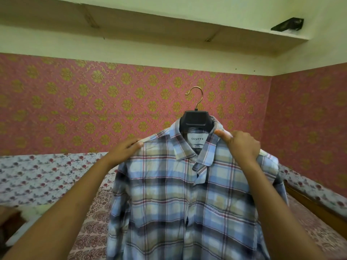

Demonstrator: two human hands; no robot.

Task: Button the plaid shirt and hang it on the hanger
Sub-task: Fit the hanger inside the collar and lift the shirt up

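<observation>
Two grips on plaid shirt (pixel 178 203): left hand (pixel 125 149), right hand (pixel 242 145).

Pink wallpaper (pixel 75 102) with gold flowers, a cream shelf (pixel 169 32) high up, a floral-sheeted bed (pixel 37 177) below.

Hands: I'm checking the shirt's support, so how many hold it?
2. The left hand grips the plaid shirt at the image-left shoulder; the right hand grips the opposite shoulder.

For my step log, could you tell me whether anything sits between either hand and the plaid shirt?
Nothing visible does: the left hand and right hand hold the blue-and-tan plaid shirt directly at its shoulders, over the black plastic hanger with a brass hook.
</observation>
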